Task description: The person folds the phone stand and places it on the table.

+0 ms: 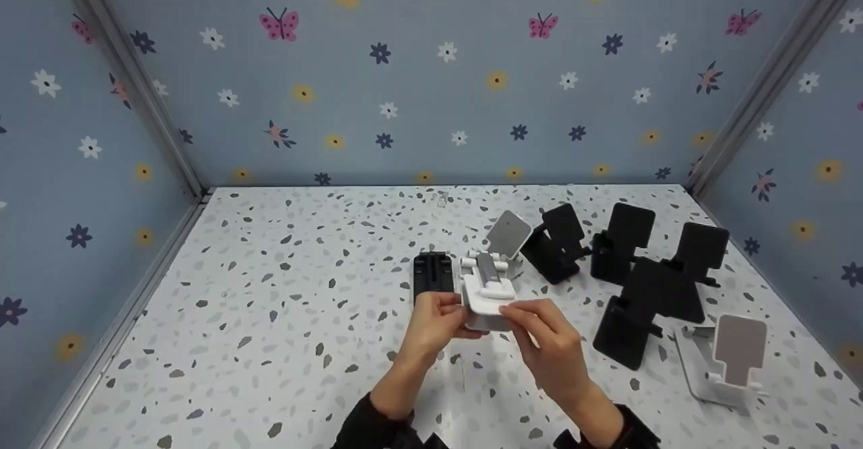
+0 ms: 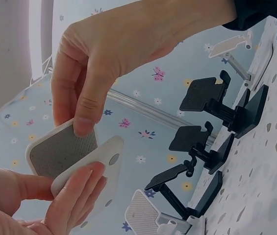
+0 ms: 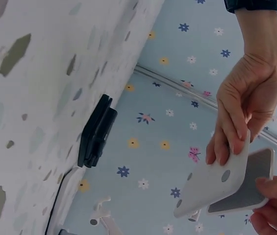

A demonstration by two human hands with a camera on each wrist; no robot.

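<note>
A white phone stand [image 1: 487, 301] with a grey pad is held between both hands above the speckled table. My left hand [image 1: 431, 321] grips its base, fingers spread over the underside with its round grey feet, as the left wrist view shows. With thumb and fingers, my right hand [image 1: 551, 344] pinches the edge of the padded plate [image 2: 62, 152]. Plate and base stand at a narrow angle to each other. Just left of the white stand, a folded black phone stand [image 1: 433, 272] lies on the table, partly hidden by my left hand.
Behind the held stand is another white phone stand [image 1: 510, 233], unfolded. Several unfolded black stands [image 1: 630, 226] are grouped on the right. One more white stand [image 1: 740, 349] is at the table's right front. Patterned blue panels [image 1: 431, 85] wall the table [image 1: 270, 314].
</note>
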